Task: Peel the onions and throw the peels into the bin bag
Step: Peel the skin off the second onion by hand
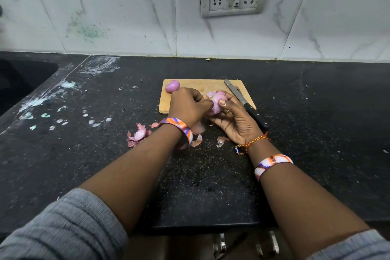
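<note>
Two onions show: one half-peeled onion held above the near edge of the cutting board, and one peeled onion resting on the board's far left corner. On the held one, the right hand cups it from below with the thumb pressed on its front, a closed grip round the bulb, while the left hand has its fingers curled in against the bulb's left side, seemingly pinching a strip of skin, though the fingertips are hidden. I judge the bulb to be light, firm and round, so it will roll if set down carelessly, and its bared flesh looks smooth and probably slippery; a cupping hold round the middle suits it best. The skin seems thin, papery and brittle, likely to tear into scraps, so it is best taken at a loose edge near the root or tip and pulled along the bulb. Loose peels lie scattered on the dark table near the wrists, light enough to need gathering in a bunch. A knife lies on the board's right side, its black handle overhanging onto the table. No bin bag is in view
</note>
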A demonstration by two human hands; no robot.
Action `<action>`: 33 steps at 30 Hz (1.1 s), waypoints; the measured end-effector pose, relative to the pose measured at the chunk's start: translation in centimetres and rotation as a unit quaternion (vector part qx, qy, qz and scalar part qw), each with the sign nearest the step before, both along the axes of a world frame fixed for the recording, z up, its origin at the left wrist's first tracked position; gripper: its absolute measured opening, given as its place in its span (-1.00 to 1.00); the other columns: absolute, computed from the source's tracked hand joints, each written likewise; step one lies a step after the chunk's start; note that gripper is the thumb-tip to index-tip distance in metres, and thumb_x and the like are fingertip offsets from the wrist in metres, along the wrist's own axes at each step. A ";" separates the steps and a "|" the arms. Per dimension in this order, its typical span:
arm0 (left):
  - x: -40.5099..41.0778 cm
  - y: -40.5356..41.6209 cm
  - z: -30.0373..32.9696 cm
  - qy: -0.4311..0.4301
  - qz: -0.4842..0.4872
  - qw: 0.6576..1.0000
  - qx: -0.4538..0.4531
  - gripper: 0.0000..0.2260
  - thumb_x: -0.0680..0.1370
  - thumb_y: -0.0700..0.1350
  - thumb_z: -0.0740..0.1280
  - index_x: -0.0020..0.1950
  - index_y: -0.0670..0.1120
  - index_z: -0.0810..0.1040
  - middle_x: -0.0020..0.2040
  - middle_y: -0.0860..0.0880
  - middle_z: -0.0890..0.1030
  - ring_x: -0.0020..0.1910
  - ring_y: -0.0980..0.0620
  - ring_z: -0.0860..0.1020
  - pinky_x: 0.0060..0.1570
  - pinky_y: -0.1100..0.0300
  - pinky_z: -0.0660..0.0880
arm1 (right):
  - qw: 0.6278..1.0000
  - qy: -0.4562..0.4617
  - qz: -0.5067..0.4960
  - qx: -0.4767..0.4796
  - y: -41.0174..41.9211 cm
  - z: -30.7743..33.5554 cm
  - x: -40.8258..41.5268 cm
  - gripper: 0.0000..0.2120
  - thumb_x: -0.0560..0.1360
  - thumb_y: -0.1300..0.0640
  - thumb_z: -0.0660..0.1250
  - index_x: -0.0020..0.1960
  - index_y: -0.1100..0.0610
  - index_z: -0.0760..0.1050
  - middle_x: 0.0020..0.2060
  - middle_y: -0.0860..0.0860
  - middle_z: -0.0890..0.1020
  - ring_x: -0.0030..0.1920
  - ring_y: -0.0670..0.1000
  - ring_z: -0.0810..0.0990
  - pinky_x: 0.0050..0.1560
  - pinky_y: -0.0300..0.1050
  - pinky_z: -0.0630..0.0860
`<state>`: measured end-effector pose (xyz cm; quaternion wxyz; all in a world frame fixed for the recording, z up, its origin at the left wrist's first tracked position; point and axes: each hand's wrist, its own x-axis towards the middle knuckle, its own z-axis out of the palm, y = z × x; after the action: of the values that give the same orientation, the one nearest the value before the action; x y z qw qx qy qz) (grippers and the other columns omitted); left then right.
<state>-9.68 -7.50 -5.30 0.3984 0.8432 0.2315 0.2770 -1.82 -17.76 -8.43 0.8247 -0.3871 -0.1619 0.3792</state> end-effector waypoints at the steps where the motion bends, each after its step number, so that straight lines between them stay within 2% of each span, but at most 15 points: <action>1: 0.0 0.0 0.1 -0.001 -0.002 1.000 -0.002 -0.82 0.36 -0.23 0.37 -0.45 -0.17 0.50 -0.55 0.02 0.42 -0.58 0.27 0.40 -0.56 0.49 0.26 | 1.000 0.001 -0.009 -0.001 0.0 0.0 0.0 -0.81 0.51 0.34 0.17 0.06 0.15 0.43 0.05 0.19 0.51 0.00 0.11 0.56 -0.02 0.05 0.57; 5: -0.5 -0.1 0.4 -0.012 -0.052 0.999 0.005 -0.74 0.37 -0.25 0.37 -0.50 -0.07 0.44 -0.53 0.07 0.43 -0.56 0.33 0.40 -0.52 0.53 0.26 | 0.997 0.049 -0.061 0.019 -0.1 0.2 0.1 -0.90 0.52 0.28 0.20 0.02 0.17 0.42 0.05 0.21 0.49 0.02 0.15 0.54 -0.07 0.10 0.56; 7: -0.7 0.1 0.3 -0.022 -0.043 0.999 0.006 -0.83 0.39 -0.27 0.36 -0.41 -0.15 0.53 -0.48 0.07 0.46 -0.52 0.29 0.42 -0.49 0.54 0.28 | 0.996 0.063 -0.064 0.024 -0.2 0.5 0.0 -0.87 0.47 0.22 0.29 0.00 0.19 0.43 0.01 0.21 0.52 -0.01 0.16 0.56 -0.10 0.11 0.57; 8: -0.7 0.3 0.3 -0.033 -0.033 0.999 0.002 -0.90 0.40 -0.28 0.35 -0.32 -0.20 0.58 -0.45 0.06 0.49 -0.48 0.26 0.42 -0.47 0.55 0.30 | 0.996 0.064 -0.063 0.025 -0.1 0.5 0.0 -0.77 0.39 0.17 0.40 -0.01 0.20 0.44 -0.03 0.21 0.56 -0.02 0.16 0.57 -0.12 0.12 0.59; 10: -0.6 0.5 0.1 -0.053 -0.032 0.998 -0.011 -0.94 0.41 -0.30 0.36 -0.19 -0.25 0.62 -0.38 0.05 0.51 -0.41 0.24 0.42 -0.42 0.55 0.32 | 0.997 0.056 -0.052 0.033 -0.1 0.4 -0.1 -0.46 0.10 0.08 0.62 -0.03 0.20 0.47 -0.16 0.19 0.66 -0.07 0.16 0.62 -0.21 0.11 0.63; 12: -0.5 0.6 0.1 -0.058 -0.063 0.996 -0.032 -0.90 0.41 -0.30 0.38 -0.10 -0.22 0.62 -0.36 0.10 0.49 -0.40 0.24 0.42 -0.35 0.51 0.35 | 0.997 0.048 -0.043 0.038 -0.2 0.3 0.1 -0.28 -0.12 0.04 0.67 -0.03 0.19 0.50 -0.21 0.17 0.69 -0.13 0.14 0.67 -0.27 0.03 0.63; 14: -0.5 0.5 0.2 -0.058 -0.111 0.990 -0.061 -0.83 0.41 -0.28 0.40 -0.03 -0.14 0.60 -0.33 0.11 0.51 -0.41 0.25 0.44 -0.29 0.37 0.40 | 0.998 0.043 -0.040 0.035 -0.2 0.1 0.2 -0.34 -0.03 -0.01 0.62 0.00 0.15 0.50 -0.19 0.17 0.69 -0.15 0.11 0.68 -0.24 -0.02 0.64; 16: -0.4 0.4 0.3 -0.056 -0.154 0.984 -0.071 -0.79 0.40 -0.27 0.41 -0.02 -0.04 0.57 -0.30 0.08 0.54 -0.38 0.19 0.48 -0.24 0.25 0.47 | 0.998 0.037 -0.035 0.029 -0.2 0.1 0.2 -0.57 0.19 -0.05 0.46 -0.01 0.11 0.54 -0.14 0.18 0.68 -0.14 0.09 0.68 -0.19 -0.08 0.64; 18: -0.4 0.3 0.5 -0.049 -0.172 0.982 -0.060 -0.78 0.39 -0.25 0.43 -0.05 0.00 0.55 -0.30 0.05 0.54 -0.34 0.12 0.48 -0.18 0.19 0.49 | 0.999 0.033 -0.026 0.027 -0.3 0.2 0.1 -0.73 0.32 -0.06 0.32 -0.13 0.06 0.66 -0.10 0.18 0.67 -0.11 0.07 0.68 -0.17 -0.11 0.61; 19: -0.4 0.4 0.5 -0.046 -0.174 0.982 -0.057 -0.79 0.38 -0.23 0.44 -0.06 0.01 0.55 -0.30 0.03 0.53 -0.34 0.12 0.47 -0.19 0.21 0.47 | 0.999 0.029 -0.020 0.024 -0.3 0.3 0.0 -0.73 0.34 -0.07 0.28 -0.17 0.05 0.67 -0.08 0.18 0.67 -0.11 0.06 0.68 -0.16 -0.13 0.60; 21: -0.4 0.5 0.7 -0.045 -0.179 0.982 -0.044 -0.80 0.37 -0.21 0.46 -0.10 0.02 0.54 -0.31 0.05 0.51 -0.34 0.18 0.45 -0.23 0.30 0.44 | 1.000 0.021 -0.018 0.010 -0.2 0.3 0.0 -0.70 0.36 -0.10 0.26 -0.08 0.06 0.61 -0.06 0.18 0.66 -0.15 0.02 0.68 -0.24 -0.17 0.60; 24: -0.3 0.7 1.0 -0.047 -0.195 0.980 -0.011 -0.80 0.37 -0.21 0.46 -0.16 0.03 0.52 -0.31 0.12 0.51 -0.36 0.30 0.45 -0.25 0.42 0.40 | 1.000 0.008 -0.021 -0.009 -0.2 0.3 0.1 -0.67 0.38 -0.13 0.24 0.00 0.09 0.50 -0.14 0.12 0.67 -0.27 -0.04 0.66 -0.38 -0.23 0.60; 28: 0.0 0.7 1.4 -0.036 -0.209 0.977 0.031 -0.81 0.38 -0.23 0.45 -0.13 -0.01 0.51 -0.27 0.10 0.51 -0.29 0.22 0.46 -0.22 0.40 0.40 | 1.000 0.013 -0.018 -0.016 -0.3 0.1 0.3 -0.69 0.49 -0.11 0.18 -0.02 0.12 0.50 -0.20 0.07 0.66 -0.32 -0.08 0.63 -0.37 -0.24 0.59; 33: 0.2 1.1 1.9 -0.008 -0.219 0.971 0.089 -0.81 0.37 -0.30 0.42 -0.12 -0.06 0.53 -0.30 0.14 0.50 -0.35 0.32 0.46 -0.29 0.53 0.34 | 1.000 0.006 -0.008 -0.027 -0.2 0.0 0.6 -0.59 0.30 -0.13 0.28 0.01 0.14 0.49 -0.21 0.08 0.66 -0.32 -0.07 0.64 -0.40 -0.23 0.60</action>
<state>-9.50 -6.39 -3.36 0.3743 0.9034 0.0120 0.2089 -1.23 -17.92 -8.47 0.8177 -0.4087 -0.1436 0.3790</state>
